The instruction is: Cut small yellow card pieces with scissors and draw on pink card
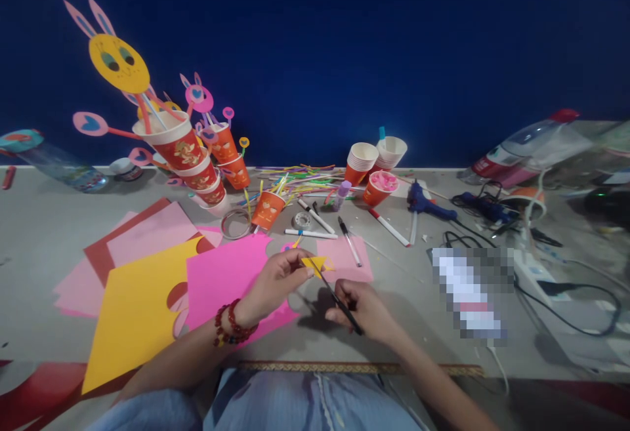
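The left fingers (298, 277) pinch yellow paper (309, 262) while the right fingers (334, 315) hold black scissors (350, 318) against it.

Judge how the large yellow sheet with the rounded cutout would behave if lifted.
The yellow sheet looks thin and flat, so it is probably light and would flex if lifted by a corner. The cutout in its right edge likely makes that side floppier. Its near corner juts past the table edge, so a nudge there might shift it.
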{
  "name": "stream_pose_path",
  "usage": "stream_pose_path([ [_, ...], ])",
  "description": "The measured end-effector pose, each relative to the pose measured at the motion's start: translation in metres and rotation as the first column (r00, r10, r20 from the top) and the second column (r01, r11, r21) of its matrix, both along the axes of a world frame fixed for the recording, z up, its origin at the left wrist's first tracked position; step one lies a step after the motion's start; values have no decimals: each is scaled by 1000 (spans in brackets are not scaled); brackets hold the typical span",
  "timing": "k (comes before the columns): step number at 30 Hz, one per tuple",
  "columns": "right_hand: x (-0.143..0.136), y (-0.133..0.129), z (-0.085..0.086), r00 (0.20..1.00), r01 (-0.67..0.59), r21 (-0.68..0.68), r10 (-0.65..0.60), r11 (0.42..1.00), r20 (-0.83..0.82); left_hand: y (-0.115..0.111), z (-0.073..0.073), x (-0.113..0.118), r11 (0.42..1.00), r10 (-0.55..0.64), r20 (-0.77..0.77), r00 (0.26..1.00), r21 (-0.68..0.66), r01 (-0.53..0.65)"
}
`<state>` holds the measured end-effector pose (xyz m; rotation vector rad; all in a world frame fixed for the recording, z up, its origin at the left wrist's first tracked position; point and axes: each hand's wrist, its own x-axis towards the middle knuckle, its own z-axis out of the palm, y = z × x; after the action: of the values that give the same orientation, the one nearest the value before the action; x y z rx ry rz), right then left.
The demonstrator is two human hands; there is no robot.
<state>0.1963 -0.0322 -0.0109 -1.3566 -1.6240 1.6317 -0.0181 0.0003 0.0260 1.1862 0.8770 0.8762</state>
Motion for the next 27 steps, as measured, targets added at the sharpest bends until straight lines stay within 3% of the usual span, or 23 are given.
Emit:
stream_pose_path([
  [4,-1,-1,3,986,-80,-129,60,988,-158,1,-1,0,1000,-3,9,1000,9,3],
  [9,3,-1,9,978,-118,-51,107,992,-180,2,1,0,997,55,10,998,59,-56],
  [14,12,-1,14,977,-167,-60,158,984,-141,4,3,1,980,172,30,985,98,-174],
  [17,16,2,16,982,-79,-54,68,995,-178,4,1,0,972,206,38,978,108,-208],
  [19,15,5,18,971,63,-49,-72,997,-226,4,1,-1,974,195,30,980,111,-198],
  [23,-3,12,24,853,380,-37,-366,924,-373,2,2,1,982,103,-9,995,161,-101],
  [27,-28,16,33,807,406,-60,-388,912,-445,1,2,3,978,-9,-58,998,208,21],
])
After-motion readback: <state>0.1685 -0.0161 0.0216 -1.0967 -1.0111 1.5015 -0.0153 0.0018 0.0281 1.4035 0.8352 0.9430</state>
